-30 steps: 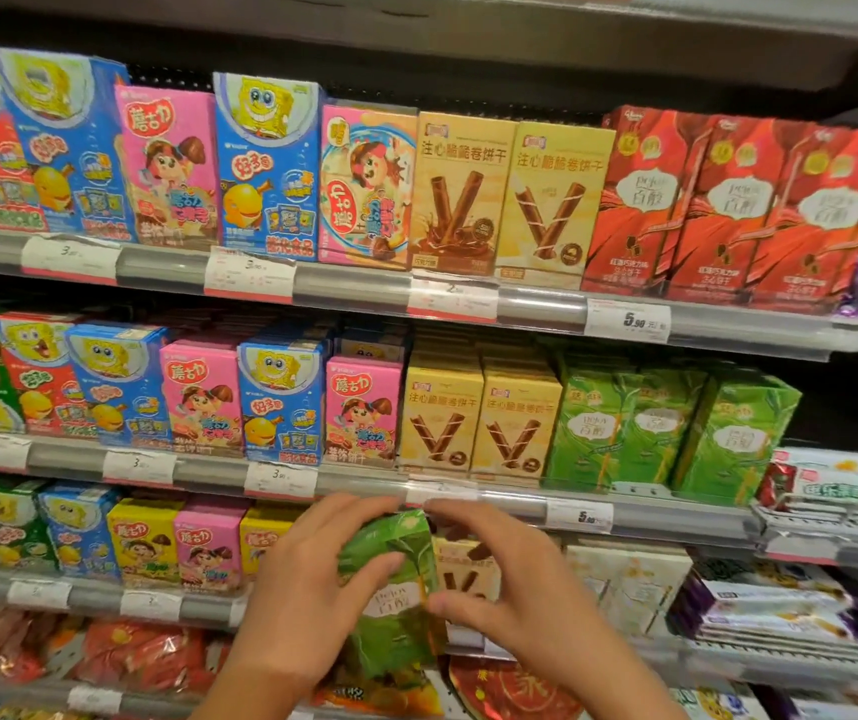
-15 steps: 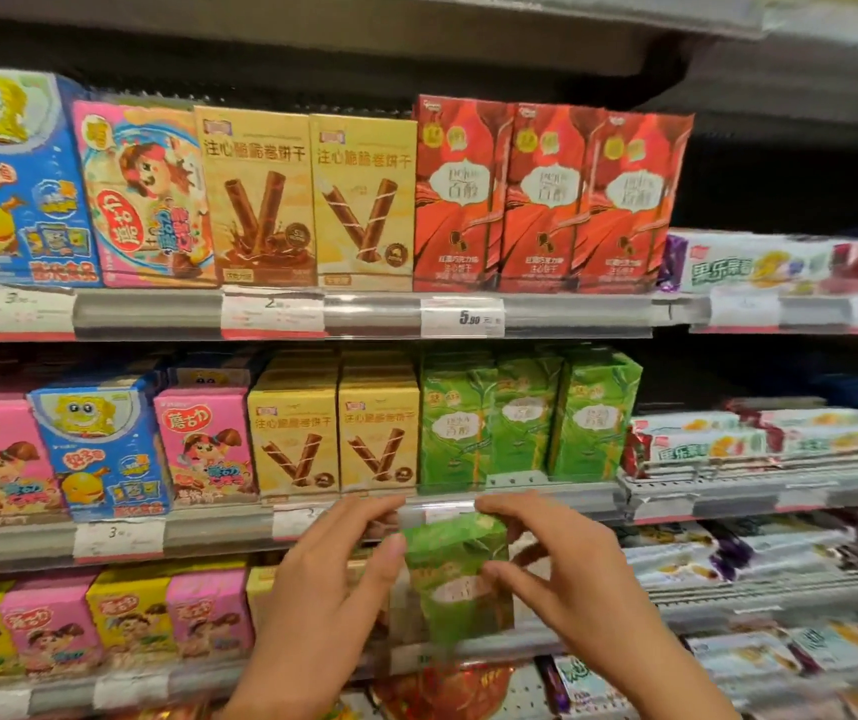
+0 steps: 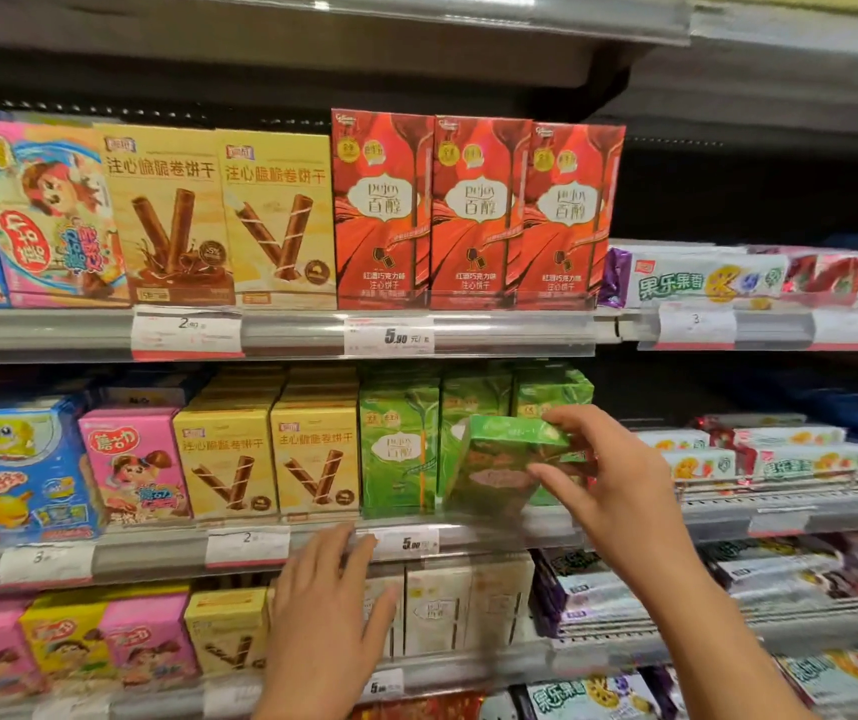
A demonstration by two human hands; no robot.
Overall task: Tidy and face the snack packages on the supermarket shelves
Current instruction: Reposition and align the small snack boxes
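- Green box (image 3: 507,462) is the landmark: it sits tilted, top leaning away to the right, at the front of the middle shelf (image 3: 520,532), in front of the green row (image 3: 398,449) and not yet squared up with it.
- Right hand (image 3: 608,475) grips the green box from its right side, fingers (image 3: 564,420) curled over its top edge and thumb against its face; closed on it.
- Left hand (image 3: 328,610), down and left of the green box, holds nothing; its fingers are loosely spread, tips touching or just off the middle shelf's price rail — I cannot tell which.
- Done, by the look of it: yellow boxes (image 3: 268,459) left of the green box stand upright and face out, and the red boxes (image 3: 476,210) above it are flush and even.
- Left to do, I judge: stand the green box straight, slide it into its row with the front facing out.
- Packets (image 3: 759,459) right of the green box lie stacked flat and a bit uneven; pale boxes (image 3: 458,610) below it look set back. Both may want straightening.
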